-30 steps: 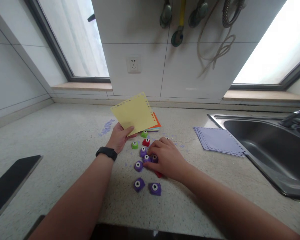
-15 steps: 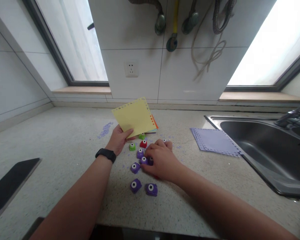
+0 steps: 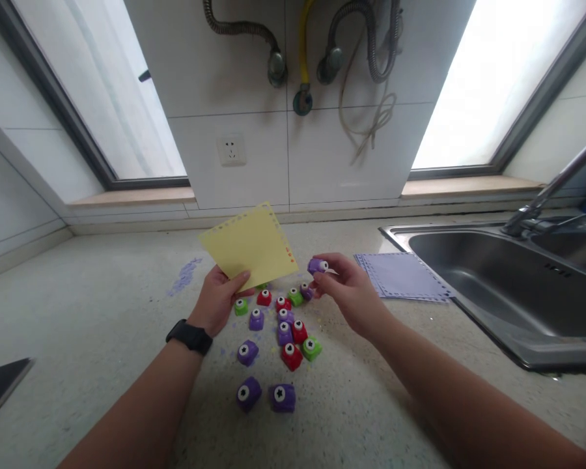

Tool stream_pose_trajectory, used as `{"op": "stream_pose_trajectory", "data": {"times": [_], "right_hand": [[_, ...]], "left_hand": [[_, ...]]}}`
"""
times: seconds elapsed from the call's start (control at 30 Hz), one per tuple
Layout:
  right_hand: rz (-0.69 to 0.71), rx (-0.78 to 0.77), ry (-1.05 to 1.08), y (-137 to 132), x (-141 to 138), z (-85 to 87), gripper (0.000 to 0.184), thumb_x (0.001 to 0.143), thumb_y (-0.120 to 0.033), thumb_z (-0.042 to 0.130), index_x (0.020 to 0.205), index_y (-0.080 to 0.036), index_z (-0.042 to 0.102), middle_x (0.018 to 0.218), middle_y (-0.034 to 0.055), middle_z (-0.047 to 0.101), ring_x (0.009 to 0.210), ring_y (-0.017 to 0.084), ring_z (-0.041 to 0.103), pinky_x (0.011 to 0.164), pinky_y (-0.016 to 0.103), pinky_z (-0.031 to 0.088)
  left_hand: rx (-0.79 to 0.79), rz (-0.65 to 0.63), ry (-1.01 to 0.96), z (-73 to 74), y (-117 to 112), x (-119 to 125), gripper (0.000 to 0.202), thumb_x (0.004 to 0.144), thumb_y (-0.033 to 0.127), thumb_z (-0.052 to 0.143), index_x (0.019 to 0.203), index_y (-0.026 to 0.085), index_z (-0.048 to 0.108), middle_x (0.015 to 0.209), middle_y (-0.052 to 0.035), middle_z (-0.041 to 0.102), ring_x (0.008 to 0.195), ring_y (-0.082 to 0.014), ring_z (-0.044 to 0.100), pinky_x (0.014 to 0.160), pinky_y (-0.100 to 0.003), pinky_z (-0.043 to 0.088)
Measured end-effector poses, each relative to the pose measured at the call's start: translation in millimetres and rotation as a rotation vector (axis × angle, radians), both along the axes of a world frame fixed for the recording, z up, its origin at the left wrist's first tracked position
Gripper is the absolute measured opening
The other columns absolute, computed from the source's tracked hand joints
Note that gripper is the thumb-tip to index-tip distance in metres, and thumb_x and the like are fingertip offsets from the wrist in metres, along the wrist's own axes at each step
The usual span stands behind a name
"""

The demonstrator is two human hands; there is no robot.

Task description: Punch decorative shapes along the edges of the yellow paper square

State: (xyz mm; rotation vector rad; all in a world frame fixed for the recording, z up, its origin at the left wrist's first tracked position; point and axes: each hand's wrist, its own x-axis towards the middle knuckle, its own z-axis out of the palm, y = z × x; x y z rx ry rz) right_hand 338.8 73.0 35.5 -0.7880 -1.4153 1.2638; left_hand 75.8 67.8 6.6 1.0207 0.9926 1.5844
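My left hand (image 3: 219, 296) is closed on a sheet of yellow paper (image 3: 251, 244), thumb on top, with punched holes along its far and right edges. Between the thumb and fingers of my right hand (image 3: 346, 286) is a purple craft punch (image 3: 317, 266), raised to the right of the paper and apart from it. Below and between my hands, several small craft punches stand on the countertop, among them a red punch (image 3: 292, 357), a green punch (image 3: 311, 348) and a purple punch (image 3: 282, 397). Part of one green punch is hidden under the paper.
A stack of lilac paper (image 3: 405, 277) with punched edges lies on the right, its corner by the steel sink (image 3: 473, 293). Purple paper bits (image 3: 184, 277) are scattered on the countertop (image 3: 112, 312) at left. A dark flat object (image 3: 2, 387) lies at the left edge.
My right hand has lifted from among the punches, now with a purple punch in it, uncovering red, green and purple ones. The whole view has shifted; my left hand keeps the yellow paper.
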Motion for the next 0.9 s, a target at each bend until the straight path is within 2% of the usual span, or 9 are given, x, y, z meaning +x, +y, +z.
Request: {"op": "stream_pose_trajectory", "data": {"times": [0.2, 0.4, 0.5, 0.73, 0.9], "right_hand": [[0.040, -0.125, 0.163, 7, 5, -1.7, 0.034, 0.080, -0.040, 0.080, 0.106, -0.023, 0.065, 0.099, 0.0051, 0.069, 0.083, 0.018, 0.068, 0.088, 0.041, 0.057], [0.031, -0.066, 0.206, 11, 8, -8.3, 0.043, 0.077, -0.035, 0.086, 0.113, -0.026, 0.064, 0.103, 0.0029, 0.069, 0.096, 0.019, 0.071, 0.099, 0.043, 0.054], [0.039, -0.050, 0.170, 10, 7, -10.0, 0.041, 0.075, -0.033, 0.087, 0.109, -0.026, 0.066, 0.101, 0.0025, 0.072, 0.096, 0.018, 0.071, 0.096, 0.041, 0.056], [-0.010, 0.050, 0.118, 4, 7, -1.0, 0.036, 0.069, -0.030, 0.090, 0.098, -0.024, 0.068, 0.090, 0.0003, 0.072, 0.081, 0.015, 0.067, 0.077, 0.034, 0.060], [0.026, 0.073, 0.111, 2, 6, 1.6, 0.039, 0.067, -0.029, 0.091, 0.096, -0.024, 0.066, 0.084, -0.0014, 0.069, 0.075, 0.015, 0.066, 0.070, 0.032, 0.059]], "left_hand": [[-0.007, 0.012, 0.016, 2.3, -4, 7, 0.044, 0.071, 0.021, 0.089, 0.112, 0.019, 0.072, 0.114, -0.0064, 0.078, 0.082, -0.0189, 0.076, 0.058, -0.025, 0.065], [-0.017, 0.040, 0.005, 4.3, -5, 7, 0.045, 0.069, 0.019, 0.089, 0.111, 0.020, 0.073, 0.111, -0.0043, 0.078, 0.082, -0.0167, 0.074, 0.058, -0.023, 0.064], [-0.002, 0.045, 0.042, 4.1, -6, 7, 0.043, 0.068, 0.020, 0.090, 0.108, 0.019, 0.074, 0.109, -0.0046, 0.078, 0.078, -0.0168, 0.073, 0.056, -0.023, 0.063], [0.011, 0.057, 0.173, 0.7, -5, 6, 0.036, 0.067, 0.025, 0.090, 0.099, 0.016, 0.075, 0.090, -0.0040, 0.078, 0.050, -0.0098, 0.063, 0.044, -0.020, 0.052], [0.022, 0.045, 0.226, 1.3, -5, 5, 0.030, 0.069, 0.026, 0.089, 0.094, 0.016, 0.075, 0.079, -0.0020, 0.075, 0.046, -0.0103, 0.061, 0.043, -0.020, 0.050]]}}
